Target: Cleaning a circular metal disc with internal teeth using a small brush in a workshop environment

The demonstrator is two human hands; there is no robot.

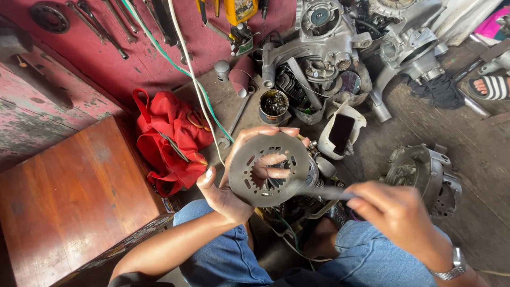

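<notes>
Left hand gripped round toothed metal plate, fingers through centre; right hand closed on flat file at plate's edge, work unfinished.

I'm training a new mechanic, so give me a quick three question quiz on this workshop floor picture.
1. True or false: the left hand holds a round metal plate with a toothed centre hole.
2. What colour is the bag lying beside the wooden box?
3. The right hand holds: A a flat grey tool against the plate, B a hammer, C nothing.

Key: 1 true. 2 red. 3 A.
</notes>
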